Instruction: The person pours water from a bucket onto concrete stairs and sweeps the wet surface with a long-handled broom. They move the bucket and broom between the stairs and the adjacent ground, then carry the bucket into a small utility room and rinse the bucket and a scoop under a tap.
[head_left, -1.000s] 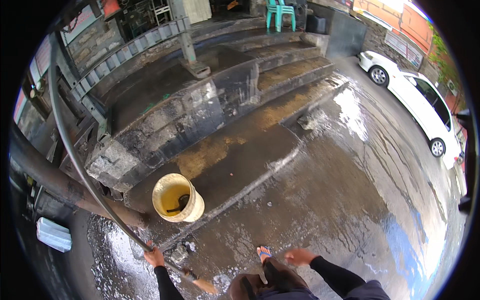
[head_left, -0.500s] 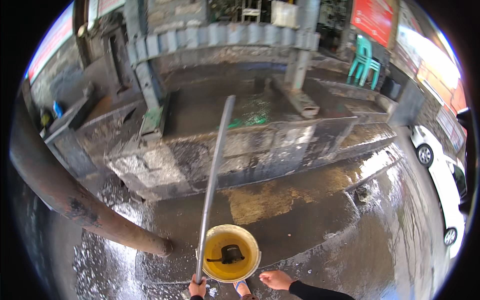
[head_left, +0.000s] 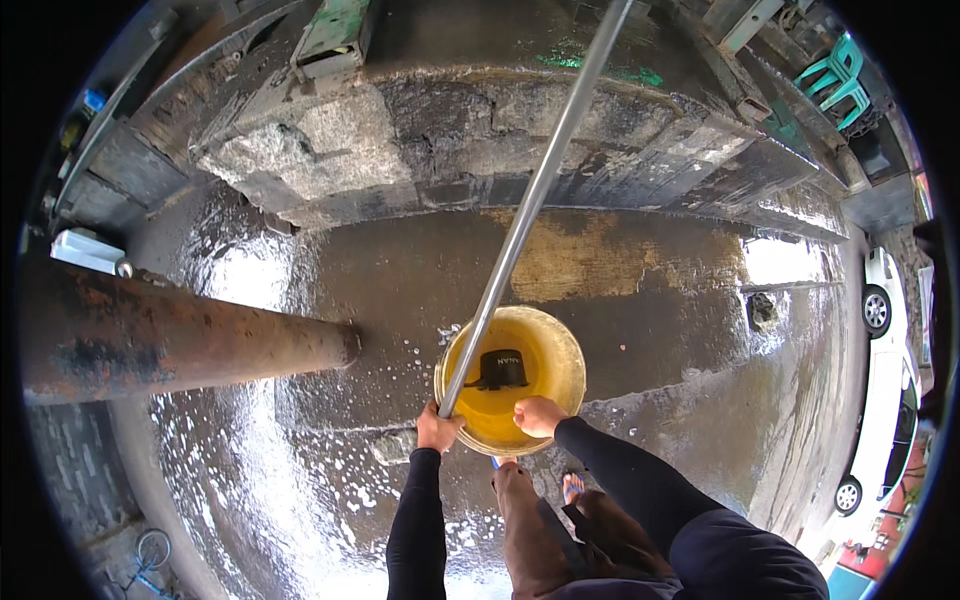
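Note:
My left hand (head_left: 438, 429) is wrapped round the lower end of a long grey metal pole (head_left: 525, 215). The pole slants up and away to the right, crossing over the left side of a yellow bucket (head_left: 572, 350). Liquid stands in the bucket, and a black dipper (head_left: 503, 368) with a handle pointing left lies in it. Over the near right part of the bucket, inside its rim, is my right hand (head_left: 540, 416), fingers curled closed. I see nothing in it, though its palm side is hidden. The bucket stands on wet ground just ahead of my sandalled feet.
A thick rusty post (head_left: 190, 330) stands at left. Ahead runs a low, worn concrete ledge (head_left: 440, 140). Soapy foam and puddles cover the ground (head_left: 380, 290). White cars (head_left: 885, 390) are parked at right, and green plastic chairs (head_left: 840, 80) stand far right.
My view has tipped down, bringing bucket and arms higher in the picture. My right hand has come from beside the bucket to over it, its fingers curled tighter. The left hand still holds the pole.

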